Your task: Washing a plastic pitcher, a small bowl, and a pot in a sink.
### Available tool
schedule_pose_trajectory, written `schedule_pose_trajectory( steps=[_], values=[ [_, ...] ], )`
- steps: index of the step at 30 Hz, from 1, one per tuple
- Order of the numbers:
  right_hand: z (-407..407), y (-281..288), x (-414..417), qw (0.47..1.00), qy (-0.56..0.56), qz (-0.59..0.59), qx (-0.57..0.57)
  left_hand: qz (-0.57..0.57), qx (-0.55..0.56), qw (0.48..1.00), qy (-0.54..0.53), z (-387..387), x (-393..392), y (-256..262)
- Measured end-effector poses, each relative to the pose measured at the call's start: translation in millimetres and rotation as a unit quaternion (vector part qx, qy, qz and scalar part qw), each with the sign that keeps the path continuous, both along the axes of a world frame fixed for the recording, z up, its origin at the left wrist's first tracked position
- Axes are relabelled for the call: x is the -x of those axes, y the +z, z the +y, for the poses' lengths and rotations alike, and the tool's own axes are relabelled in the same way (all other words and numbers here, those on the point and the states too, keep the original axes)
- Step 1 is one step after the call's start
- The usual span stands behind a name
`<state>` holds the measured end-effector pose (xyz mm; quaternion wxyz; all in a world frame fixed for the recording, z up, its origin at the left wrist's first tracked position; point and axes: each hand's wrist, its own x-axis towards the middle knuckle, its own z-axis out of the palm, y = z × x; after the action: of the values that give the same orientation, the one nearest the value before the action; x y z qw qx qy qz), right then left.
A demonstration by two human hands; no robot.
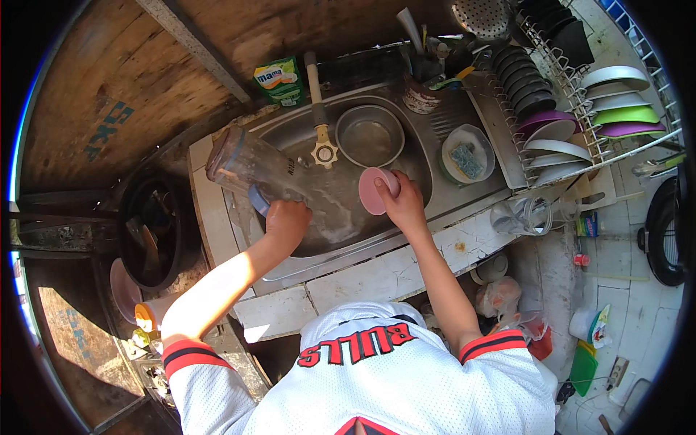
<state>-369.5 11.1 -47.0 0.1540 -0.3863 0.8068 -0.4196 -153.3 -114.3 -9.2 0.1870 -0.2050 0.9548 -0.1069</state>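
My left hand (289,220) grips the blue handle (258,200) of a large clear plastic pitcher (255,163), which lies tilted over the left side of the stainless steel sink (418,190). My right hand (403,202) holds a pink plastic cup (375,191) over the sink, its round face turned up towards me. Behind the cup, a round metal bowl (371,135) with water in it sits in the basin. The tap (324,152), with a cream star-shaped end, hangs between pitcher and bowl. Wet streaks show on the basin floor below the pitcher.
On the drainboard, a plastic bowl (488,155) holds a scouring sponge (466,159). A utensil holder (421,99) and a dish-soap pouch (280,81) stand behind the sink. A wire dish rack (598,155) with plates is at right, near clear containers (524,215). A dark basin (147,269) is at left.
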Motion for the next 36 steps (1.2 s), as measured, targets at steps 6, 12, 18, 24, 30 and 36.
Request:
schedule_pose_trajectory(
  steps=[6, 12, 18, 24, 30, 36],
  values=[
    [-59, -52, -15, 0.985, 0.028, -0.161, -0.052, 0.098, 0.012, 0.99, 0.104, -6, -26, 12],
    [-107, -96, -37, 0.941, 0.013, -0.338, -0.015, 0.331, 0.02, 0.913, 0.239, -1, -57, 26],
    [-103, -110, -42, 0.917, 0.036, -0.397, 0.027, 0.505, -0.033, 0.795, 0.335, 11, -78, 40],
    [-104, -111, -35, 0.928, 0.059, -0.364, -0.044, 0.577, -0.126, 0.667, 0.454, 13, -87, 48],
    [-100, -101, -36, 0.899, 0.071, -0.431, -0.036, 0.629, -0.19, 0.649, 0.385, 9, -101, 29],
    [-103, -105, -40, 0.921, 0.025, -0.389, 0.015, 0.669, -0.322, 0.534, 0.404, 11, -117, 2]
  ],
)
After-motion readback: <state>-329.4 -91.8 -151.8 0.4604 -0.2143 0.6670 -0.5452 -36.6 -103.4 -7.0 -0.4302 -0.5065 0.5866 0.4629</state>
